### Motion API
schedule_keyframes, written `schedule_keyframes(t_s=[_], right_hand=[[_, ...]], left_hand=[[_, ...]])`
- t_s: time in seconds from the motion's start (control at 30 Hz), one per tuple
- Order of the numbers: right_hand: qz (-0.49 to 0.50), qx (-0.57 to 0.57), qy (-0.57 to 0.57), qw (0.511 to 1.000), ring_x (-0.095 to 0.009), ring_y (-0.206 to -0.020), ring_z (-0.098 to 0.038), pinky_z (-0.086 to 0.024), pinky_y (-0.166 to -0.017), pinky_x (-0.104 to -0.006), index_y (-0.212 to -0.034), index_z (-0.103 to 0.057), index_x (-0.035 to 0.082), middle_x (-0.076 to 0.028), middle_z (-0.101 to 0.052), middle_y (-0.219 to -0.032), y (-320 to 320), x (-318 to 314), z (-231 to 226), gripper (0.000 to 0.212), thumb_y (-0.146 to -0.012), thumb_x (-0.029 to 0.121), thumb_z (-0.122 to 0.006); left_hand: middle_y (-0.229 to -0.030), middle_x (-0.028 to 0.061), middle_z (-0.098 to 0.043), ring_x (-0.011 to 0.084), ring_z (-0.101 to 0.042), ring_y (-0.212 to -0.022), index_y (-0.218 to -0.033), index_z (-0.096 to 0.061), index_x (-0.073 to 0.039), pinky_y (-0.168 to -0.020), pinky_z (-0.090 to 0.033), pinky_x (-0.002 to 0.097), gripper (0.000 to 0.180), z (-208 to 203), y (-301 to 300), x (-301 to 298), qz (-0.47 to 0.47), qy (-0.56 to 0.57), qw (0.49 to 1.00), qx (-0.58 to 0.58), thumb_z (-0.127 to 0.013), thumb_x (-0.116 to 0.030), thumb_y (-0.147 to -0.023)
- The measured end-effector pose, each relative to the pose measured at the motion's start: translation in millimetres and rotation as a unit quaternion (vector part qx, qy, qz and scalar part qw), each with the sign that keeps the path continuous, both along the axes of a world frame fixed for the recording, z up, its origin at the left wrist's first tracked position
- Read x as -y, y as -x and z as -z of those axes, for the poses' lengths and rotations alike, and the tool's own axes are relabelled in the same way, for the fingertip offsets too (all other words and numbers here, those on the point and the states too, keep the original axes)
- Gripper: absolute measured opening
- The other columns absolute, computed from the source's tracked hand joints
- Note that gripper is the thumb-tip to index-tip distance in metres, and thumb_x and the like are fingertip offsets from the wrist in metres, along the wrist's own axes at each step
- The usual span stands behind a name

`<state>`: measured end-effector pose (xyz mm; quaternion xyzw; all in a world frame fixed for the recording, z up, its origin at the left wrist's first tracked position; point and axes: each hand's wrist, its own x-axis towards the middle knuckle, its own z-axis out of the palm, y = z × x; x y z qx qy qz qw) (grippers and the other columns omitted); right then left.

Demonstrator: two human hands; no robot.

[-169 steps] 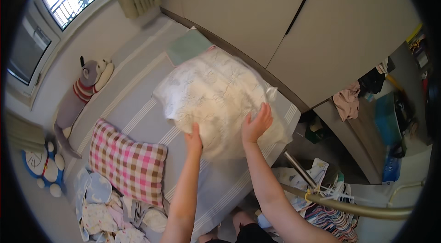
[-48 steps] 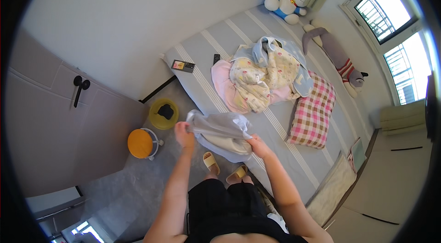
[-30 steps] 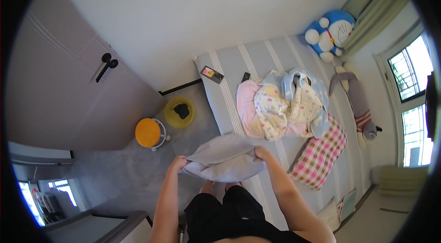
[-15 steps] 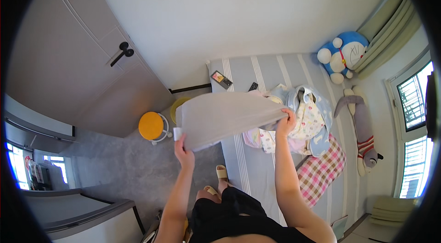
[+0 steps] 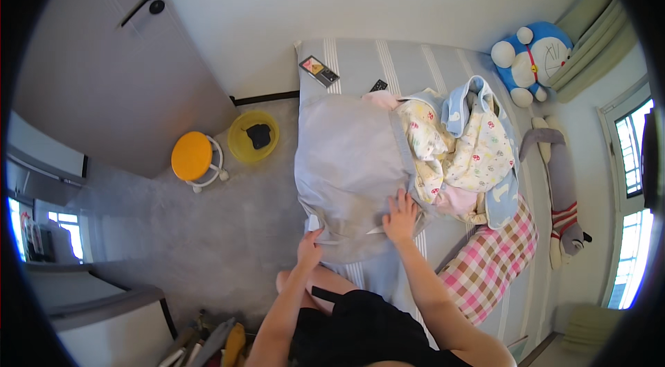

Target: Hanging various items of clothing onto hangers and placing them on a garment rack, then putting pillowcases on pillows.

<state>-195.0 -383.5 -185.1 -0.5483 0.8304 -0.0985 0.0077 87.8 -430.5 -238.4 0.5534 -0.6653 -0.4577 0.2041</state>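
Note:
A light grey cloth garment [image 5: 353,159] is spread on the near left part of the bed, with a gathered edge along its right side. My left hand [image 5: 309,249] is closed on its near left corner, beside a small white tag [image 5: 314,223]. My right hand [image 5: 400,218] lies on the garment near its lower right part, fingers spread. Just to the right of the garment is a heap of printed baby clothes and cloths [image 5: 464,149] in white, blue and pink. A checked pillow [image 5: 495,263] in pink, brown and white rests nearer to me.
A flat dark box [image 5: 319,72] and a black remote control [image 5: 378,85] lie on the striped bed [image 5: 405,58]. Plush toys, one blue [image 5: 532,58] and one long grey [image 5: 562,180], are at the far side. On the floor stand an orange-topped stool [image 5: 192,156] and a yellow basin [image 5: 253,121] holding something dark.
The grey garment came down from the air between both hands onto the bed. My right hand let go of its edge and now rests flat on it; the left still holds a corner.

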Motion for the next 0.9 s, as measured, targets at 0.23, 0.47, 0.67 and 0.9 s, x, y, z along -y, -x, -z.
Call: schedule_keyframes(t_s=[0.23,0.47,0.67,0.9], right_hand=[[-0.081,0.219,0.077,0.969,-0.035,-0.125,-0.035,-0.023,-0.102,-0.0578,-0.121,-0.051,0.006,-0.015,-0.038,-0.135,35.4,-55.1,44.5,0.053,-0.071,0.019,-0.061],[-0.105,-0.002,-0.226,0.969,-0.033,-0.119,-0.044,-0.032,-0.099,-0.0503,-0.124,-0.051,0.015,-0.015,-0.051,-0.124,88.0,-213.5,-23.2,0.058,-0.068,0.02,-0.066],[-0.15,0.036,-0.172,0.973,-0.029,-0.089,-0.061,-0.042,-0.083,-0.0482,-0.085,-0.07,0.012,-0.01,-0.067,-0.08,134.6,-279.6,26.4,0.027,-0.075,0.037,-0.063],[0.2,0.244,0.195,0.929,-0.032,-0.05,-0.05,-0.039,-0.055,-0.0412,-0.059,-0.056,0.0,-0.015,-0.052,-0.051,115.4,-179.9,-5.7,0.05,-0.086,0.043,-0.051]], left_hand=[[-0.12,0.0174,-0.052,0.0375,-0.052,-0.105,-0.113,-0.059,-0.014,-0.086,-0.044,0.0427,0.042,-6.0,44.0,-39.6,0.0,0.041,0.979,0.202,-0.053,-0.01,-0.071],[-0.136,0.0219,-0.033,0.0397,-0.034,-0.123,-0.124,-0.048,-0.012,-0.099,-0.032,0.0483,0.054,-25.2,69.3,-80.0,-0.083,0.208,0.907,0.356,-0.058,-0.014,-0.071],[-0.122,0.0211,-0.049,0.0383,-0.041,-0.119,-0.114,-0.055,-0.007,-0.1,-0.034,0.0463,0.042,-19.4,105.7,-128.7,0.041,0.266,0.948,0.167,-0.057,-0.013,-0.073],[-0.127,0.0202,-0.049,0.0294,-0.051,-0.114,-0.126,-0.044,-0.002,-0.095,-0.041,0.0382,0.065,-39.1,152.5,-220.7,0.212,-0.144,0.965,-0.06,-0.066,-0.04,-0.079]])
